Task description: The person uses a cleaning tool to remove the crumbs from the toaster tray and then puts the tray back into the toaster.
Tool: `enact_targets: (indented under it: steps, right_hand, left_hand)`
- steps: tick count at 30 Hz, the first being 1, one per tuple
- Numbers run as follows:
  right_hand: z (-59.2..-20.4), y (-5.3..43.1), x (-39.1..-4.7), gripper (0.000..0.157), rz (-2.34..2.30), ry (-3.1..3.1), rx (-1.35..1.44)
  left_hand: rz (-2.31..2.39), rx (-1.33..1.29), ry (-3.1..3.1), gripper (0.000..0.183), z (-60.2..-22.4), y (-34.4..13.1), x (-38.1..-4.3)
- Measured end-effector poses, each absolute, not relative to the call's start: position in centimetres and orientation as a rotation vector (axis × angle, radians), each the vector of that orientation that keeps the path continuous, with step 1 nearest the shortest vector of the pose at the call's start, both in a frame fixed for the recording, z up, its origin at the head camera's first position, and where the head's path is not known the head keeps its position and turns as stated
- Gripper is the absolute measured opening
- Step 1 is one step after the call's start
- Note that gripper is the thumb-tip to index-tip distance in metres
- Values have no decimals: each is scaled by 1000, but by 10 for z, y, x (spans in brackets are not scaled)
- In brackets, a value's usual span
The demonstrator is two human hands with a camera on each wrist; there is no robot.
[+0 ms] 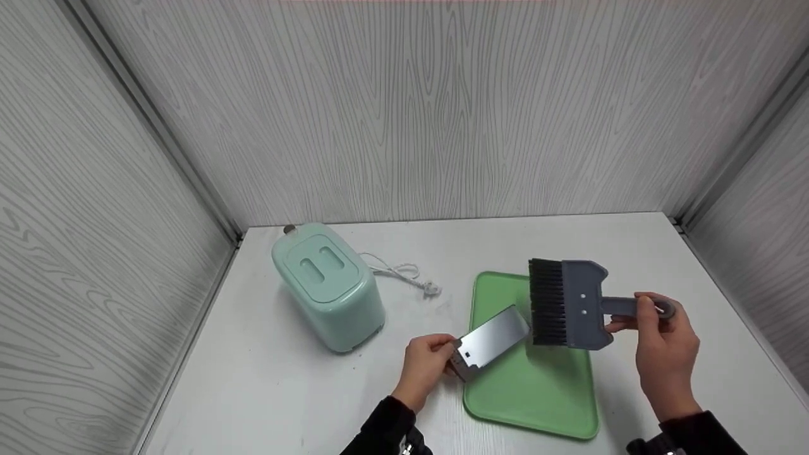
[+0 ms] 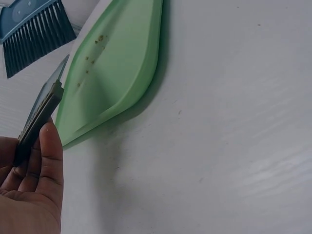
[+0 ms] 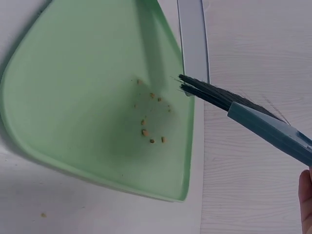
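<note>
My left hand (image 1: 425,366) pinches the dark end of a thin metal crumb tray (image 1: 493,339), whose shiny plate slants up over a green tray (image 1: 528,398). On the right, my right hand (image 1: 667,354) grips the grey handle of a wide brush (image 1: 584,303) with black bristles. The bristle tips point left, close to the crumb tray's far end. Several brown crumbs (image 3: 144,132) lie on the green tray in the right wrist view. From the left wrist, the crumb tray (image 2: 41,117) appears almost edge-on, below the brush (image 2: 39,41).
A mint-green toaster (image 1: 332,284) with a lid on top stands at the left of the white table (image 1: 253,392). Its white cord and plug (image 1: 431,289) lie behind it to the right. Wood-grain panels (image 1: 430,114) enclose the back and sides. Small specks dot the table.
</note>
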State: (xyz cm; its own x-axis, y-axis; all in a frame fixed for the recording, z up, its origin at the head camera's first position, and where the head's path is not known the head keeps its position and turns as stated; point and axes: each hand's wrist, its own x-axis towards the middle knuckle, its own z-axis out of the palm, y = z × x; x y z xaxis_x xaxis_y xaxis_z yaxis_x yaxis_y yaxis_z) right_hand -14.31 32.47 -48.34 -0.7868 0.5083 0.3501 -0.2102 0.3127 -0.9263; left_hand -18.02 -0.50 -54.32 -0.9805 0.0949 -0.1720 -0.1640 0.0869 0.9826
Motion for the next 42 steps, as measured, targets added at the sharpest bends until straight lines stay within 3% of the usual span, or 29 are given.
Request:
enact_targets:
  steps: [8, 28, 42]
  right_hand:
    - [-484, 336, -149, 23, 1881, -1628, -287]
    - [-507, 377, -151, 24, 2140, -1344, -706]
    - [-533, 398, -145, 46, 2163, -1362, -942]
  left_hand:
    - [2008, -84, 2147, 17, -545, -6, -179]
    - [2014, -104, 2153, 17, -548, -7, -180]
    - [2001, -95, 2139, 17, -547, -9, -177]
